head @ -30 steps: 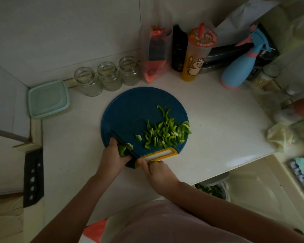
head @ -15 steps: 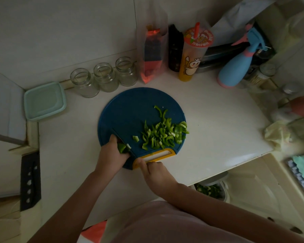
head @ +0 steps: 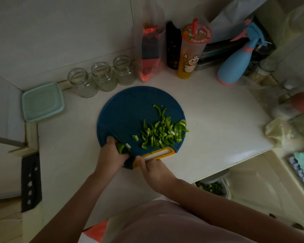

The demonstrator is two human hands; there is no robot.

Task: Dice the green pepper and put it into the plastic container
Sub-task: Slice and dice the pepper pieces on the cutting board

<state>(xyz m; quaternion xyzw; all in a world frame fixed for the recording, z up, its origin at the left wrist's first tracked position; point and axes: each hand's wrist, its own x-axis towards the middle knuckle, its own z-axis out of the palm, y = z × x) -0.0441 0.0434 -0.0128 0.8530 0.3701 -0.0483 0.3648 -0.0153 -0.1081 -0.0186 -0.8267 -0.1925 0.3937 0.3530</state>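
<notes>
A round blue cutting board (head: 130,109) with a yellow handle (head: 165,152) lies on the white counter. A heap of cut green pepper strips (head: 163,132) covers its right near part. At the board's near left edge my left hand (head: 111,156) grips a remaining green pepper piece (head: 120,148). My right hand (head: 155,172) grips a knife (head: 127,149) whose dark blade runs up-left beside that piece; its handle is hidden in my fist. A teal-lidded plastic container (head: 42,102) sits at the far left.
Three empty glass jars (head: 102,76) stand behind the board, then a bag, a drink cup (head: 191,55) and a blue spray bottle (head: 235,67). A bowl with green pieces (head: 211,186) sits below the counter's front edge. A sink lies to the right.
Both hands stay at the board's near edge with the knife against the pepper piece. The view has shifted slightly; the heap of strips looks unchanged.
</notes>
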